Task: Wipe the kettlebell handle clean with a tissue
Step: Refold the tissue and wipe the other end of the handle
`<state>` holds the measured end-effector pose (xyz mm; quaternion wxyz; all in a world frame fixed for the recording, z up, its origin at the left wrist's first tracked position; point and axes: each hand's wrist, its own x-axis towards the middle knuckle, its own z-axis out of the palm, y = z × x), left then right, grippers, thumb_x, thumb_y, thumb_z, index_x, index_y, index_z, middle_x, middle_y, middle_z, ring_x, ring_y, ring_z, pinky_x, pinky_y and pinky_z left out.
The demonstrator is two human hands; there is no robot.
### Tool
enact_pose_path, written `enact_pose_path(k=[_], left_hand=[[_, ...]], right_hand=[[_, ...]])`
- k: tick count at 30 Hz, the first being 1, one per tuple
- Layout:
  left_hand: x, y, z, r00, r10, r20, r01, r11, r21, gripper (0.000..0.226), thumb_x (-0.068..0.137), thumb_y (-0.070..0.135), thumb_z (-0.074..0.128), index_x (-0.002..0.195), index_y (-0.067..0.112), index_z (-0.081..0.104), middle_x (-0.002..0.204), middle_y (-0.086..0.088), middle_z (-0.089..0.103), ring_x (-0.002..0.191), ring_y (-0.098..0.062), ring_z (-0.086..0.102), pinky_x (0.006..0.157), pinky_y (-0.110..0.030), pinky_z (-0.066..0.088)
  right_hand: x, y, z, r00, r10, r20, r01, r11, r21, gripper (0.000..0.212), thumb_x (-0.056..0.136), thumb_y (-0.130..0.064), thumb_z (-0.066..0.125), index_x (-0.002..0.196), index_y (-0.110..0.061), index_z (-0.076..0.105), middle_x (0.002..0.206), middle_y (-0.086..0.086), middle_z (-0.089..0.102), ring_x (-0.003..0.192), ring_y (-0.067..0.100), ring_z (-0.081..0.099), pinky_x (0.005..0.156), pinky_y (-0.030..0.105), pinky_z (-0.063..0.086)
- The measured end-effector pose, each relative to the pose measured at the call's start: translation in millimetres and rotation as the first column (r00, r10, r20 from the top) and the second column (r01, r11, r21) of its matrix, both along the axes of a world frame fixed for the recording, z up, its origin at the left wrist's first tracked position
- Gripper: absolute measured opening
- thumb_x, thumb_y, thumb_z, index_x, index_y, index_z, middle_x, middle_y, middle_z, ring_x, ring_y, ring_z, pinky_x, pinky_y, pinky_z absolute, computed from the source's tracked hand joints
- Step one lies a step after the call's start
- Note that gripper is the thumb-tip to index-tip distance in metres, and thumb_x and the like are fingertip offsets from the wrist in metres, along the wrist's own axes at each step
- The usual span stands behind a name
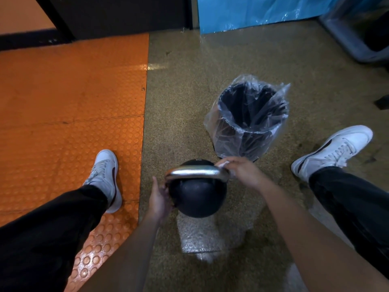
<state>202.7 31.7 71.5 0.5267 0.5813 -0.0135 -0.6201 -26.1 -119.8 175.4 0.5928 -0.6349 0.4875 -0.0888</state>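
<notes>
Down on the speckled gym floor (210, 81), between the feet: black kettlebell (197, 197) with shiny handle (195, 172) running left to right, left hand (160, 199) curled round its left leg, right hand (242, 171) pinching white tissue (223, 164) on its right end.

Bin (250, 121): black, lined with a clear plastic bag, standing on speckled floor (210, 76).
Mat (69, 98): orange, studded, left.
Sneakers: white, left sneaker (106, 178) on the mat, right sneaker (334, 150) on the floor.
Bubble wrap (202, 234): possibly, a clear sheet.
Sheeting (252, 11): blue, far edge.
</notes>
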Motion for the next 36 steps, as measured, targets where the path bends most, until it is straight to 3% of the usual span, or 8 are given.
enact_pose_path(k=[7, 11, 16, 19, 23, 28, 32, 36], left_hand=[[0, 1, -4, 1.000, 0.014, 0.021, -0.014, 1.000, -0.014, 0.079, 0.086, 0.084, 0.017, 0.125, 0.033, 0.063, 0.123, 0.008, 0.070, 0.124, -0.020, 0.051, 0.108, -0.061, 0.031], [1, 2, -3, 1.000, 0.002, 0.004, -0.002, 1.000, -0.019, 0.077, 0.089, 0.082, 0.016, 0.122, 0.033, 0.064, 0.120, 0.008, 0.071, 0.122, -0.019, 0.052, 0.105, -0.058, 0.031], [1, 2, -3, 1.000, 0.004, 0.029, -0.004, 1.000, -0.020, 0.074, 0.090, 0.079, 0.013, 0.117, 0.034, 0.065, 0.116, 0.011, 0.072, 0.116, -0.015, 0.053, 0.108, -0.058, 0.028], [1, 4, -2, 1.000, -0.006, 0.026, 0.007, 1.000, -0.019, 0.075, 0.090, 0.081, 0.014, 0.121, 0.035, 0.064, 0.123, 0.010, 0.069, 0.127, -0.019, 0.047, 0.114, -0.062, 0.024], [1, 3, -1, 1.000, -0.012, 0.005, 0.012, 1.000, -0.018, 0.075, 0.091, 0.079, 0.014, 0.121, 0.033, 0.064, 0.125, 0.009, 0.067, 0.129, -0.019, 0.045, 0.113, -0.064, 0.023], [-1, 5, -1, 1.000, -0.017, 0.023, 0.018, 0.999, -0.027, 0.076, 0.090, 0.080, 0.012, 0.125, 0.032, 0.061, 0.133, 0.005, 0.063, 0.133, -0.019, 0.042, 0.114, -0.060, 0.022], [-2, 4, 1, 0.999, -0.003, 0.038, 0.004, 1.000, -0.020, 0.076, 0.090, 0.080, 0.014, 0.125, 0.032, 0.061, 0.139, 0.002, 0.059, 0.137, -0.019, 0.040, 0.116, -0.060, 0.022], [-2, 2, 3, 0.999, 0.001, 0.039, -0.001, 1.000, -0.009, 0.077, 0.092, 0.078, 0.013, 0.122, 0.030, 0.064, 0.124, 0.006, 0.070, 0.125, -0.017, 0.050, 0.105, -0.055, 0.032]], right_hand=[[-19, 8, -18, 0.986, -0.015, -0.164, 0.024, 0.998, 0.056, 0.027, 0.102, -0.019, 0.050, 0.112, -0.025, 0.074, 0.104, 0.005, 0.074, 0.093, 0.021, 0.067, 0.082, 0.039, 0.050], [6, 1, 5, 0.995, 0.063, -0.074, -0.064, 0.998, -0.013, 0.029, 0.103, -0.012, 0.047, 0.105, -0.020, 0.075, 0.107, -0.003, 0.070, 0.090, 0.003, 0.060, 0.078, 0.016, 0.044], [-15, 1, 8, 1.000, -0.010, -0.023, 0.011, 0.999, 0.033, 0.029, 0.102, -0.013, 0.050, 0.103, -0.027, 0.076, 0.097, -0.013, 0.070, 0.088, 0.004, 0.062, 0.066, 0.012, 0.044], [-12, 10, -9, 0.993, -0.008, -0.114, 0.014, 0.998, 0.060, 0.031, 0.100, -0.009, 0.051, 0.097, -0.030, 0.073, 0.097, -0.001, 0.073, 0.095, 0.021, 0.066, 0.080, 0.026, 0.048], [11, -6, 14, 0.991, 0.111, -0.078, -0.114, 0.993, -0.037, 0.031, 0.101, -0.011, 0.048, 0.105, -0.020, 0.077, 0.096, -0.012, 0.070, 0.090, 0.005, 0.062, 0.075, 0.015, 0.044], [-11, -5, 18, 0.979, 0.107, -0.174, -0.118, 0.992, -0.054, 0.030, 0.103, -0.024, 0.048, 0.092, -0.038, 0.072, 0.099, -0.005, 0.068, 0.091, 0.016, 0.061, 0.080, 0.035, 0.048], [0, 2, 11, 0.963, 0.152, -0.223, -0.170, 0.983, -0.063, 0.030, 0.103, -0.017, 0.046, 0.097, -0.036, 0.070, 0.101, -0.004, 0.068, 0.091, 0.014, 0.061, 0.079, 0.028, 0.046], [17, -1, 31, 0.989, 0.122, -0.081, -0.129, 0.988, -0.083, 0.031, 0.101, -0.015, 0.048, 0.105, -0.023, 0.077, 0.100, -0.009, 0.071, 0.084, 0.001, 0.060, 0.066, 0.009, 0.044]])
